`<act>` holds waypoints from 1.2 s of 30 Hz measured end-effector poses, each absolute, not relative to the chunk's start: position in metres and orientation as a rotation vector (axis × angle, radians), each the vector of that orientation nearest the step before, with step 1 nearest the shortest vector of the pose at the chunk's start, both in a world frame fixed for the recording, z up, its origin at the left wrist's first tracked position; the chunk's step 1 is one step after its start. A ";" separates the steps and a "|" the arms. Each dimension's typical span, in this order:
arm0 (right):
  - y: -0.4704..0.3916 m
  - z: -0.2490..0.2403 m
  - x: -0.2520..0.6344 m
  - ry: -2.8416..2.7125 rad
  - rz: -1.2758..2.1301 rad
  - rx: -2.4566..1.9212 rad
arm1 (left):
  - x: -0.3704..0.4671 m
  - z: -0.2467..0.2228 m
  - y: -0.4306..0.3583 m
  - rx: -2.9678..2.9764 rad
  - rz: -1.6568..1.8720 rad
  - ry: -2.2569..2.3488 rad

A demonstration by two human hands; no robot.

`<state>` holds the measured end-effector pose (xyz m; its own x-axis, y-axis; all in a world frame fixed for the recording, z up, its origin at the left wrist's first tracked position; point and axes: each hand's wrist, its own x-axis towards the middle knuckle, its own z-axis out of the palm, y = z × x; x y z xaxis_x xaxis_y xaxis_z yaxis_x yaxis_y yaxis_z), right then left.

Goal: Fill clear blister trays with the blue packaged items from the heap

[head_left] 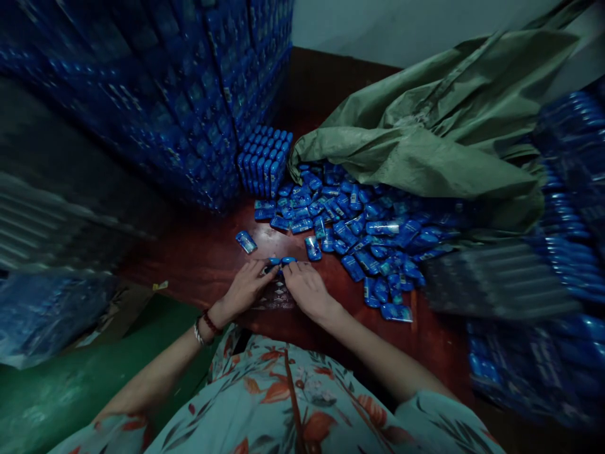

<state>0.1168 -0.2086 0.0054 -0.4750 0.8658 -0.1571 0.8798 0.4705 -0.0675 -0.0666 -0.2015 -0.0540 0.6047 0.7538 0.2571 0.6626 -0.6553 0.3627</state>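
Observation:
Near the table's front edge, my left hand (246, 285) has its fingers closed around a small shiny blue packet (273, 261). Beside it, my right hand (308, 291) is closed on another blue packet (288, 260). Both packets are set in a clear plastic tray (280, 299) with moulded hollows, which lies in front of me. My fingers hide most of the two packets. One loose packet (246, 242) lies just beyond my left hand, and a second loose packet (312, 248) lies beyond my right.
A heap of blue packets (345, 232) spreads from a green sack (420, 139) over the red table (184, 258). A small block of upright packets (265, 161) stands behind. Tall wrapped stacks (189, 113) rise at left. Stacked clear trays (501, 284) and more packets (562, 221) are at right.

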 end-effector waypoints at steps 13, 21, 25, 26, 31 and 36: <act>-0.169 -0.040 0.154 2.044 -0.295 2.460 | -0.091 -0.076 -0.117 1.746 0.704 1.951; -0.215 -0.043 0.186 2.501 -0.931 2.582 | -0.113 -0.065 -0.173 1.414 1.053 1.858; -0.252 -0.033 0.187 2.542 -1.218 2.444 | -0.116 -0.048 -0.224 1.470 1.267 1.827; -0.256 -0.032 0.182 2.603 -1.233 2.397 | -0.111 -0.044 -0.234 1.560 1.275 1.773; -0.245 -0.042 0.160 3.075 -0.909 2.061 | -0.080 -0.041 -0.248 2.020 1.125 1.421; -0.232 -0.031 0.154 2.941 -0.475 1.721 | -0.074 -0.059 -0.236 2.304 0.932 1.293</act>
<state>0.1539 -0.2319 -0.0313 -0.4663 0.8769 0.1165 0.7957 0.4734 -0.3778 -0.0738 -0.2360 -0.0586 0.3712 0.8483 0.3777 0.6262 -0.5290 0.5727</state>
